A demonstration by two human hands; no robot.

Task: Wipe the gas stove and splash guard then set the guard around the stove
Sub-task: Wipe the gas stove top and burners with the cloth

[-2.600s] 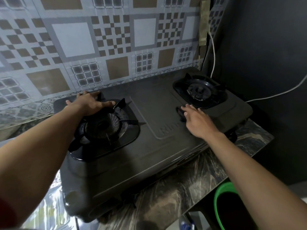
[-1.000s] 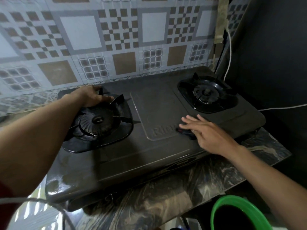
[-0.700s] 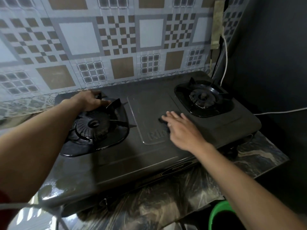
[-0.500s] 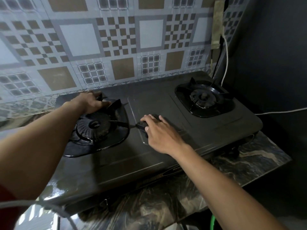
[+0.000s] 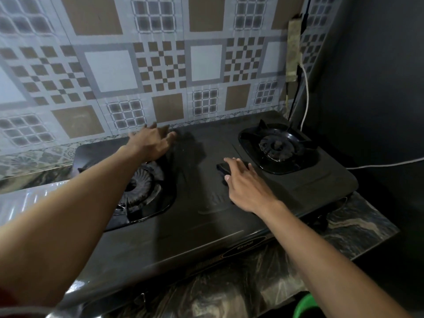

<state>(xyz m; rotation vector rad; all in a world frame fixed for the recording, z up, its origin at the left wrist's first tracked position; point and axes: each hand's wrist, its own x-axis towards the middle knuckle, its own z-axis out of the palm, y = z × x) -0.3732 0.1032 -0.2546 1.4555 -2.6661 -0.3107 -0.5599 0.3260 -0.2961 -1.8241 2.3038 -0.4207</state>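
A black two-burner gas stove (image 5: 206, 228) stands on a marbled counter (image 5: 358, 228). Its left burner (image 5: 140, 187) lies partly under my left forearm, and the right burner (image 5: 277, 146) is uncovered. My right hand (image 5: 245, 187) presses flat on a small dark cloth (image 5: 221, 167) in the middle of the stove top, just left of the right burner. My left hand (image 5: 151, 143) hovers open and blurred over the stove's rear edge, close to the tiled wall, and holds nothing. A shiny silver ribbed sheet (image 5: 27, 200), perhaps the guard, lies left of the stove.
A patterned tiled wall (image 5: 160, 65) rises right behind the stove. A dark wall (image 5: 378, 88) closes off the right side, with a white cable (image 5: 306, 99) running down its corner. A green bucket rim (image 5: 302, 306) shows below the counter's front right.
My left hand has let go of the left burner grate and risen toward the stove's rear middle. My right hand slid the cloth left, then back right toward the right burner.
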